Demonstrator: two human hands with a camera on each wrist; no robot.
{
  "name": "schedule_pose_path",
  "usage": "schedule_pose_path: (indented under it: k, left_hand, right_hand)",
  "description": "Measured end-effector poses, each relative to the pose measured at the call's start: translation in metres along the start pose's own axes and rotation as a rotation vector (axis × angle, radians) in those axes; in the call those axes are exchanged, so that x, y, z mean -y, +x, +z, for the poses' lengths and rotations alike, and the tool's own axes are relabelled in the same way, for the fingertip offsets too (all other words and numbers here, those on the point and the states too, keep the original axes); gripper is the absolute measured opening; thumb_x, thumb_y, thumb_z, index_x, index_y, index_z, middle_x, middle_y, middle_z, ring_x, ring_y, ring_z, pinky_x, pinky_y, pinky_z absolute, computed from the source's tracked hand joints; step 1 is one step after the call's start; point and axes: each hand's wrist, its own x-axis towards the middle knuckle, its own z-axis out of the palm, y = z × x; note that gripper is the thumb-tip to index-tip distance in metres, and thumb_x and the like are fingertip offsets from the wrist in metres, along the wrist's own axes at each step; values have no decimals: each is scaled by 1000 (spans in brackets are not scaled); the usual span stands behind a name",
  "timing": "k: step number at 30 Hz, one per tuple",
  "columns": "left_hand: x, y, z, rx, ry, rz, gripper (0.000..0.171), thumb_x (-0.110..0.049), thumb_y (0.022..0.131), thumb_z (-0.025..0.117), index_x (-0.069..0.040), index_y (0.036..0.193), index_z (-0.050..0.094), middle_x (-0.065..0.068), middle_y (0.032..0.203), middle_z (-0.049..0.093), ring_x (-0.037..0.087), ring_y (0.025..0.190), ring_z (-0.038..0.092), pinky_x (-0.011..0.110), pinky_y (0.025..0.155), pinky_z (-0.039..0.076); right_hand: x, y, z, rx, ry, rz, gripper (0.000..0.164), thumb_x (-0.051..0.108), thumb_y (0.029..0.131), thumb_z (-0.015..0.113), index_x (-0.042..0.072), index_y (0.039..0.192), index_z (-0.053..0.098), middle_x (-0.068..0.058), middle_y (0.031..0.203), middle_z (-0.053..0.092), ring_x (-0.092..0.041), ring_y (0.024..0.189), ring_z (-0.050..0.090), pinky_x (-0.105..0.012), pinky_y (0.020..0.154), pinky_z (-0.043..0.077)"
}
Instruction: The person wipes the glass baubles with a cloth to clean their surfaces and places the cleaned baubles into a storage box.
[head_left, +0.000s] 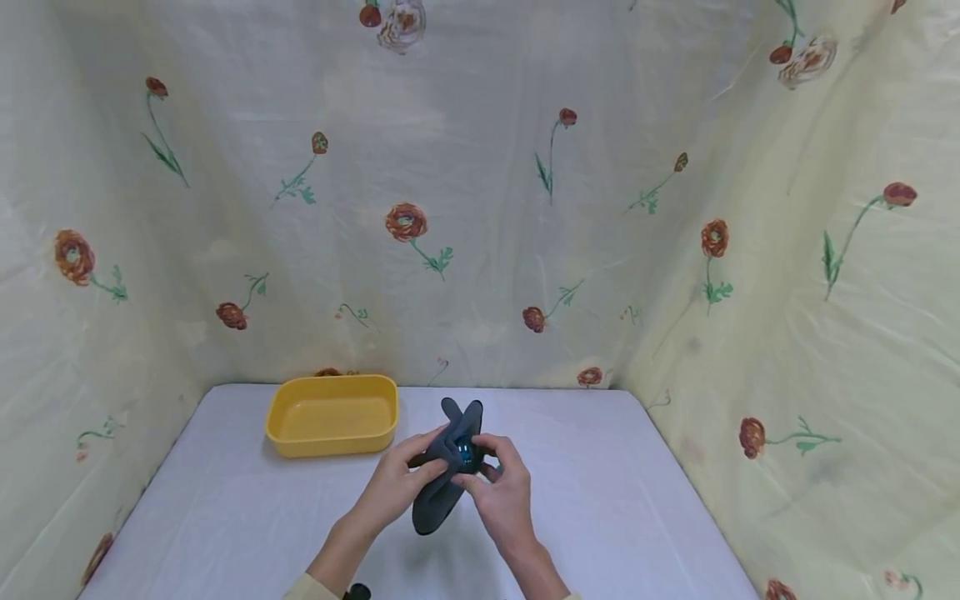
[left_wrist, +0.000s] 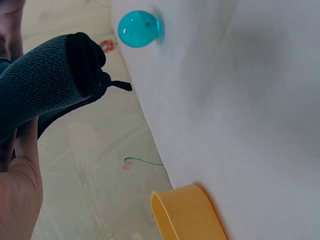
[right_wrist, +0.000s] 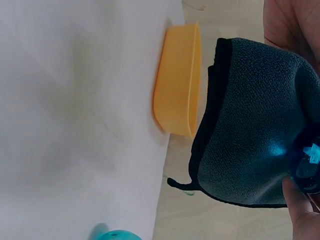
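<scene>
A dark grey cloth point(head_left: 438, 500) with black edging and a small loop hangs between both hands above the table. My left hand point(head_left: 397, 483) pinches the cloth, thumb on top. With thumb and fingertips, my right hand point(head_left: 504, 496) holds a shiny dark blue ball point(head_left: 466, 452) against the cloth, which folds partly around it. In the right wrist view, light glints on the ball point(right_wrist: 306, 162). A clear turquoise ball point(left_wrist: 139, 29) rests on the table beyond the hands; the right hand mostly hides it in the head view.
A yellow rectangular tub point(head_left: 333, 450) stands at the back left of the white-covered table point(head_left: 600, 500). Flower-printed curtains point(head_left: 480, 250) enclose the back and both sides. A small black object point(head_left: 358, 592) shows by the left sleeve.
</scene>
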Motion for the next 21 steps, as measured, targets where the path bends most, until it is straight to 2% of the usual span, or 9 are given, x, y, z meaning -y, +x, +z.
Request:
schedule_pose_path:
  k: [5, 14, 21]
  left_hand:
    - [-1, 2, 0, 5, 5, 1, 46, -34, 95, 66, -44, 139, 54, -4, 134, 63, 24, 119, 57, 45, 97, 55]
    - [-4, 5, 2, 5, 15, 14, 46, -34, 95, 66, -42, 139, 54, -3, 135, 63, 24, 120, 58, 48, 98, 55]
    - [0, 4, 3, 11, 18, 9, 46, -36, 95, 66, -38, 140, 55, 0, 133, 65, 25, 120, 59, 47, 98, 55]
  right_hand:
    - [0, 0, 2, -29, -42, -20, 53, -10, 70, 83, 11, 115, 63, -6, 114, 60, -18, 108, 59, -34, 94, 57]
    - [0, 1, 7, -75, -156, -114, 58, -16, 66, 83, 15, 111, 64, -3, 109, 54, -14, 107, 57, -33, 96, 54]
    - [0, -2, 6, -53, -152, -49, 55, -14, 69, 82, 14, 112, 62, -3, 110, 53, -15, 109, 55, -35, 96, 55]
